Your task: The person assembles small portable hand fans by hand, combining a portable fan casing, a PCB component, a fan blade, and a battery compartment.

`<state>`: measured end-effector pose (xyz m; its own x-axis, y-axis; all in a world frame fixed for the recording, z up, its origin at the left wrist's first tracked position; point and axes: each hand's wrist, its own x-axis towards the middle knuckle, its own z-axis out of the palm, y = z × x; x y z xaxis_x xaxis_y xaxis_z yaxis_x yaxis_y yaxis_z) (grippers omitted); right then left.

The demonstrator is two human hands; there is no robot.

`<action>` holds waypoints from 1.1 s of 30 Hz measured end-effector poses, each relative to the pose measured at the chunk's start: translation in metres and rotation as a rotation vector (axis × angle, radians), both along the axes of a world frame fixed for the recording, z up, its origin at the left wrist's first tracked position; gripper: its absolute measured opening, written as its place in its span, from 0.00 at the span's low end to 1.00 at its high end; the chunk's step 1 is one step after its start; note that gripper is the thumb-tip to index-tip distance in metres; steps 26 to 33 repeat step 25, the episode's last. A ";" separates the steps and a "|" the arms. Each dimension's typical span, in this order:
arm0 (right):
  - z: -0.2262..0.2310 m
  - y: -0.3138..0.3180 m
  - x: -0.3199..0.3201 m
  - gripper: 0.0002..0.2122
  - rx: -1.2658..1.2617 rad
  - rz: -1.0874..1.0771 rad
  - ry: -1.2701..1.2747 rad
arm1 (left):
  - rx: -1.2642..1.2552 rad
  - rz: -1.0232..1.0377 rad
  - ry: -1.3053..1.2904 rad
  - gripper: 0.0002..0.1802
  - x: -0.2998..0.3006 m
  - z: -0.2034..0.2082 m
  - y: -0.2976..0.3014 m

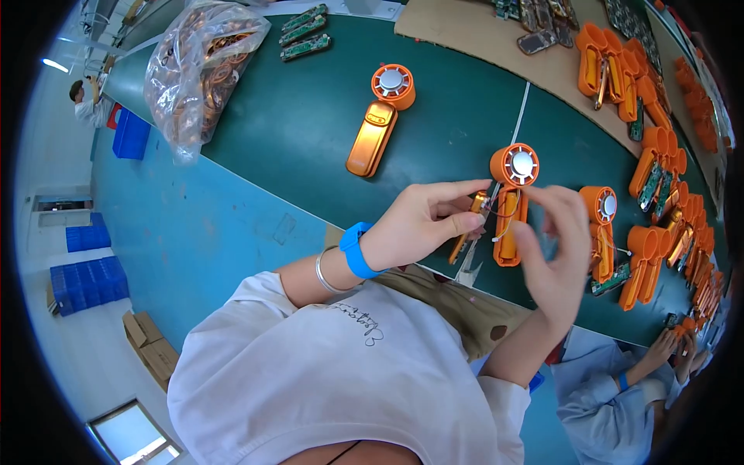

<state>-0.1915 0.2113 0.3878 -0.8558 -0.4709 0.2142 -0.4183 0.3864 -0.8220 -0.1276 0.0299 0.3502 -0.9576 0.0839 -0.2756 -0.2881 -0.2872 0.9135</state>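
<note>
An open orange handheld fan (513,165) lies on the green table in front of me, its round head away from me. A yellow cylindrical battery (508,222) and thin wires show in its handle. My left hand (425,221), with a blue band at the wrist, pinches a narrow gold cover piece (461,243) beside that handle. At the fan's right side is my right hand (559,246), slightly blurred, thumb and forefinger apart near the wires, with nothing visible between them. Farther left lies a closed fan with a shiny gold handle (372,139).
Several open orange fans (601,225) and housings crowd the right side. Green circuit boards (305,46) lie at the back, left of a cardboard sheet (457,31). A clear plastic bag (182,85) holds copper-coloured rings. A co-worker's hands (666,345) work at the far right.
</note>
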 end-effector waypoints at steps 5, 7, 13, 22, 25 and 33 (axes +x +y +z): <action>-0.010 0.018 0.006 0.14 0.026 0.050 0.094 | 0.069 0.011 0.013 0.24 0.002 -0.003 0.000; -0.014 0.011 0.010 0.14 0.061 0.067 0.129 | 0.066 0.019 -0.010 0.24 0.002 -0.002 0.000; -0.023 0.001 0.011 0.09 0.027 0.060 0.199 | 0.085 0.037 0.006 0.24 0.002 -0.001 0.001; -0.012 -0.013 0.001 0.04 -0.096 0.092 -0.059 | 0.112 -0.020 0.031 0.25 0.004 -0.001 -0.001; -0.011 -0.015 -0.002 0.03 -0.041 0.126 -0.063 | 0.092 -0.073 0.017 0.25 0.004 0.000 -0.003; -0.011 -0.015 -0.002 0.03 -0.041 0.126 -0.063 | 0.092 -0.073 0.017 0.25 0.004 0.000 -0.003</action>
